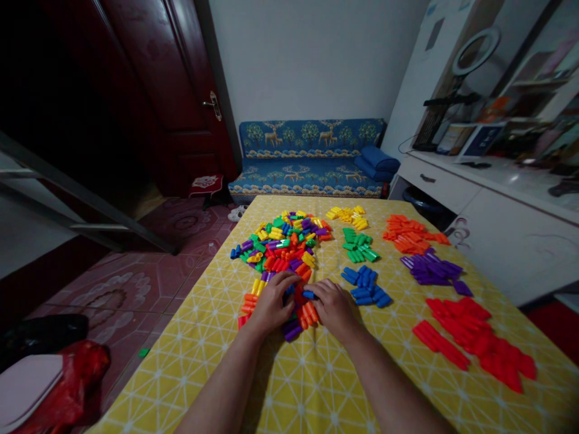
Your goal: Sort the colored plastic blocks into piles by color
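Note:
A mixed heap of short, tube-like plastic pieces (283, 244) in several colours lies on the left half of the table. At its near end my left hand (274, 301) rests with curled fingers over some pieces; a bit of blue shows under its fingertips, and its grip is partly hidden. My right hand (337, 306) is just beside it, closed with thumb and fingers on a blue plastic piece (309, 295). Between and below the hands lie orange pieces (307, 314) and a purple piece (292, 330). Right of my right hand is a pile of blue pieces (367, 286).
Single-colour piles of yellow (348, 216), green (359, 246), orange (411, 234), purple (430, 268) and red pieces (482, 337) sit on the yellow patterned tablecloth (298, 392). A blue sofa (307, 169) stands beyond; a white cabinet (520, 241) is at right.

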`<action>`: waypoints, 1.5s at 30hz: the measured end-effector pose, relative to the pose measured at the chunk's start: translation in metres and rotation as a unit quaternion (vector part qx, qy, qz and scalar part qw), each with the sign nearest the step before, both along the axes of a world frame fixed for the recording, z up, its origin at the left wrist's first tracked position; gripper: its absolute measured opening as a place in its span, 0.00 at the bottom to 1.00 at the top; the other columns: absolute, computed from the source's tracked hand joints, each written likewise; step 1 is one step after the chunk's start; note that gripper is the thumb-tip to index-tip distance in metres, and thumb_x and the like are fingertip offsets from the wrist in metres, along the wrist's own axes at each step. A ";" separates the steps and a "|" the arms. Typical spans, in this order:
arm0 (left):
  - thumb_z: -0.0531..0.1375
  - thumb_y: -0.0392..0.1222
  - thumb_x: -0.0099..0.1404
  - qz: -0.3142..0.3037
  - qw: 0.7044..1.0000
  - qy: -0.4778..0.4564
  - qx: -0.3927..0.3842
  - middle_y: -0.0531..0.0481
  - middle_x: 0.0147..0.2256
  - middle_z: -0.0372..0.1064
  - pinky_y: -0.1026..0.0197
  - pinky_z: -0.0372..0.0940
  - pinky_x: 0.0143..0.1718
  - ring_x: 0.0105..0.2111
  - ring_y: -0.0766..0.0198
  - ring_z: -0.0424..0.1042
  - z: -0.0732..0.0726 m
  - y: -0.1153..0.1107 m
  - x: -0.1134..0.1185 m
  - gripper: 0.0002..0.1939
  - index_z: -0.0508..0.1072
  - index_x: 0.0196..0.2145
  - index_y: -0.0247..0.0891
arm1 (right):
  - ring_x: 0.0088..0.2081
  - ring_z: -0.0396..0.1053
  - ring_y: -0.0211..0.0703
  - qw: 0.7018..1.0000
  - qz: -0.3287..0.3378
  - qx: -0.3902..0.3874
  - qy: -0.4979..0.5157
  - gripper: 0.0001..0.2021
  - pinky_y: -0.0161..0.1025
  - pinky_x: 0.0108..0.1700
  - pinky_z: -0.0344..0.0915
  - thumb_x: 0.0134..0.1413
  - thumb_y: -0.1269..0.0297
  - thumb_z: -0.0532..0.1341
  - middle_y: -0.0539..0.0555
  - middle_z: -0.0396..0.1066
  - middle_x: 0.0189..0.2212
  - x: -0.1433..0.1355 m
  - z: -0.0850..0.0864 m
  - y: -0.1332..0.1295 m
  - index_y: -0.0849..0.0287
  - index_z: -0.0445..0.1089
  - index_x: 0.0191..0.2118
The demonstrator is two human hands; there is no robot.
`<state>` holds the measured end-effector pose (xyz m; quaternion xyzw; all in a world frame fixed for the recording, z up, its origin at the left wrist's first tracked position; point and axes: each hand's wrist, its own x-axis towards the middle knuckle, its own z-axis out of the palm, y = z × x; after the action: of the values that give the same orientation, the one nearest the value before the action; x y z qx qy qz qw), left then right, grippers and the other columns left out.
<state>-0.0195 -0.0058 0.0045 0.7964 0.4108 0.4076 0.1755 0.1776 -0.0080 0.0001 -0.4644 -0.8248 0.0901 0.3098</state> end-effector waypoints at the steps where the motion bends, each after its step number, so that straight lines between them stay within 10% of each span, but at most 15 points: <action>1: 0.55 0.24 0.56 0.001 1.000 0.002 0.000 0.41 0.51 0.68 0.50 0.67 0.54 0.51 0.55 0.70 0.000 0.000 0.000 0.28 0.71 0.54 0.39 | 0.46 0.71 0.48 0.999 -0.007 0.012 0.033 0.21 0.46 0.49 0.68 0.53 0.80 0.55 0.55 0.77 0.43 0.001 0.000 0.001 0.53 0.74 0.48; 11: 0.55 0.25 0.57 0.005 1.000 0.012 -0.003 0.42 0.52 0.68 0.50 0.68 0.53 0.52 0.54 0.70 0.000 0.001 -0.003 0.25 0.72 0.52 0.40 | 0.45 0.74 0.50 0.928 -0.249 0.073 0.268 0.18 0.47 0.46 0.71 0.62 0.62 0.53 0.62 0.76 0.46 0.066 -0.011 0.022 0.60 0.71 0.53; 20: 0.56 0.27 0.60 0.009 1.000 0.005 -0.001 0.42 0.51 0.68 0.50 0.68 0.52 0.52 0.54 0.70 -0.003 0.002 -0.002 0.24 0.71 0.53 0.40 | 0.60 0.61 0.62 0.967 -0.245 0.065 -0.035 0.23 0.66 0.60 0.54 0.61 0.58 0.57 0.63 0.69 0.57 0.076 -0.023 0.029 0.58 0.66 0.60; 31: 0.54 0.39 0.72 0.011 0.998 -0.063 -0.002 0.43 0.53 0.73 0.53 0.70 0.52 0.52 0.55 0.74 -0.010 -0.003 -0.004 0.19 0.65 0.59 0.43 | 0.60 0.66 0.46 0.986 0.041 0.091 0.136 0.29 0.47 0.59 0.67 0.62 0.71 0.56 0.58 0.66 0.59 -0.012 0.001 -0.012 0.50 0.54 0.68; 45: 0.57 0.45 0.69 0.000 0.996 -0.070 -0.047 0.46 0.38 0.80 0.60 0.72 0.37 0.36 0.59 0.79 0.001 -0.011 0.003 0.18 0.70 0.55 0.39 | 0.42 0.74 0.44 0.972 0.002 0.127 0.199 0.11 0.41 0.44 0.73 0.61 0.72 0.57 0.55 0.75 0.39 -0.007 0.005 -0.014 0.54 0.73 0.46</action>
<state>-0.0161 -0.0163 0.0052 0.7568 0.4164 0.4426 0.2408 0.1705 -0.0216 0.0054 -0.3923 -0.7524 0.0762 0.5236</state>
